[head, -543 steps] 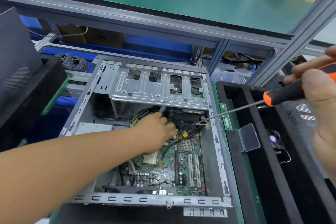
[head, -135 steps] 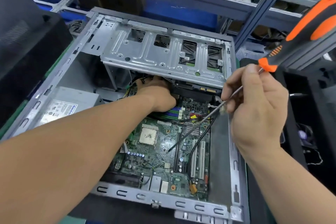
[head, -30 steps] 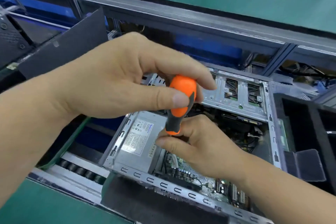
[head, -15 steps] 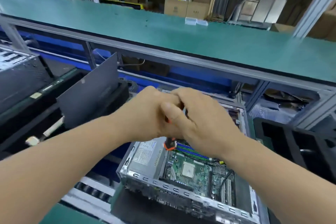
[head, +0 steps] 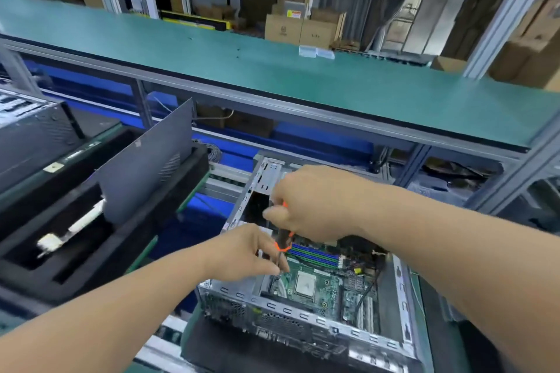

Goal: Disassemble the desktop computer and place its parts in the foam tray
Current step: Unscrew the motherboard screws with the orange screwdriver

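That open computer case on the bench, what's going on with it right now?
A person is working inside the open grey metal desktop computer case with an orange-and-black screwdriver. The right hand grips the handle from above, and the left hand pinches the shaft lower down, steadying it over the green motherboard. The board is not yet out. A black foam tray sits to the left.

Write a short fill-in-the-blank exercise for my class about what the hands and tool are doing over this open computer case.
1. The right hand grips the handle of a ____.
2. The left hand pinches the tool's ____ below the handle.
3. The tool points down into the open ____ case.
4. The memory slots on the motherboard are ____ in colour.

Missing words: screwdriver; shaft; computer; blue
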